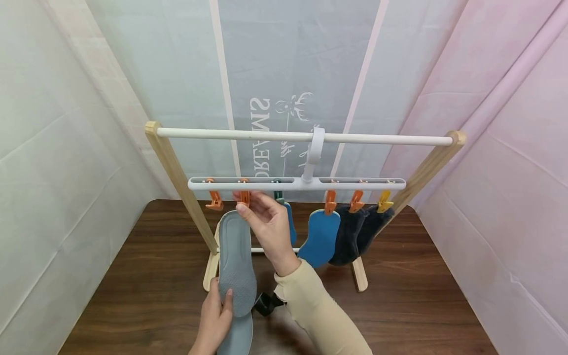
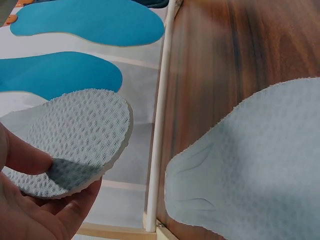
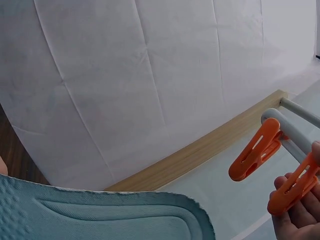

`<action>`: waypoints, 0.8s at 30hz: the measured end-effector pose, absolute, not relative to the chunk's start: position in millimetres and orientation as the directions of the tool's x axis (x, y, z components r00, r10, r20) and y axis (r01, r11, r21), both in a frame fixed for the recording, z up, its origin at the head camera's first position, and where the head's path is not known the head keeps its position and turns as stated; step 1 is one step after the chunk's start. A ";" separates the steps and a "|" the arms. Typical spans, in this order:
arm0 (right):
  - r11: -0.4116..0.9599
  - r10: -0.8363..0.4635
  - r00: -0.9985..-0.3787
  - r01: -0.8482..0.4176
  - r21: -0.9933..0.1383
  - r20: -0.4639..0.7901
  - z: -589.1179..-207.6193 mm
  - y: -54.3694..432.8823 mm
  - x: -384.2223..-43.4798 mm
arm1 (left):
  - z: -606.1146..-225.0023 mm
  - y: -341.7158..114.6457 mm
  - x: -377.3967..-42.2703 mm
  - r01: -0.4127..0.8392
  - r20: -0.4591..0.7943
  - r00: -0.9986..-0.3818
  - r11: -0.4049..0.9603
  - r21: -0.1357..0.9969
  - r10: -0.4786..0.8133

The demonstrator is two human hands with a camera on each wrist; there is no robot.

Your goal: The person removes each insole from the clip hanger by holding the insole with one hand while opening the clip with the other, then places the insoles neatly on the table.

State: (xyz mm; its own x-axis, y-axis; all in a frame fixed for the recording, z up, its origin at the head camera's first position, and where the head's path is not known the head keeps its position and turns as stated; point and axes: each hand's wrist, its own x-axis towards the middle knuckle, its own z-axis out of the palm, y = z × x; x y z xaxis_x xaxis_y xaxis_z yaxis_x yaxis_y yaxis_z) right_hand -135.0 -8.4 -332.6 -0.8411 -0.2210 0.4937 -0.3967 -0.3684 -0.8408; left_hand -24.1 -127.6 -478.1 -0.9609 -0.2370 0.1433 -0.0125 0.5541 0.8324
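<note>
My left hand (image 1: 213,318) grips a grey insole (image 1: 237,266) by its wide forefoot end, thumb on the dimpled top. The insole's narrow heel end points up toward the hanger, just below the clips. My right hand (image 1: 272,229) pinches an orange clip (image 3: 295,192), second from the left on the white hanger (image 1: 257,185). Whether that clip's mouth is apart cannot be made out. Left of it, another orange clip (image 1: 215,201) hangs with nothing in it. A second grey insole (image 2: 260,165) lies on the table beneath the held one, partly covered by it in the head view.
From the hanger's right half hang a blue insole (image 1: 320,239) and two dark fuzzy insoles (image 1: 347,239). Another blue insole (image 1: 291,227) hangs behind my right wrist near a green clip (image 1: 279,195). A wood-legged rack (image 1: 177,172) carries the hanger. A black object (image 1: 265,304) lies on the table.
</note>
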 end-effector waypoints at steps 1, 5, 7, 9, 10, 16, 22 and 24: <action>-0.374 -0.225 -0.840 -0.393 -0.840 0.493 -332.9 -8.3 -135.2 | -478.5 -128.0 -23.5 -0.019 0.138 -0.960 0.548 0.836 -0.245; -0.404 -0.247 -0.841 -0.363 -0.840 0.482 -335.5 -8.7 -136.1 | -482.2 -131.1 -21.2 -0.020 0.138 -0.958 0.542 0.840 -0.250; -0.422 -0.265 -0.838 -0.344 -0.839 0.477 -337.1 -8.8 -136.4 | -483.5 -133.9 -19.8 -0.031 0.123 -0.961 0.539 0.842 -0.248; -0.430 -0.283 -0.832 -0.333 -0.839 0.476 -338.7 -8.8 -136.7 | -484.8 -137.0 -18.6 -0.048 0.102 -0.964 0.535 0.843 -0.247; -0.432 -0.293 -0.828 -0.331 -0.839 0.478 -339.5 -8.8 -136.9 | -485.4 -138.5 -18.1 -0.057 0.091 -0.965 0.531 0.845 -0.248; -0.448 -0.316 -0.804 -0.340 -0.827 0.503 -341.1 -8.4 -137.9 | -488.4 -143.4 -16.5 -0.074 0.073 -0.963 0.518 0.852 -0.258; -0.456 -0.315 -0.800 -0.344 -0.821 0.510 -341.0 -8.2 -138.0 | -488.2 -145.1 -15.8 -0.090 0.051 -0.965 0.510 0.856 -0.256; -0.458 -0.315 -0.802 -0.339 -0.822 0.507 -341.0 -7.6 -137.5 | -487.3 -145.9 -15.2 -0.103 0.020 -0.970 0.485 0.869 -0.243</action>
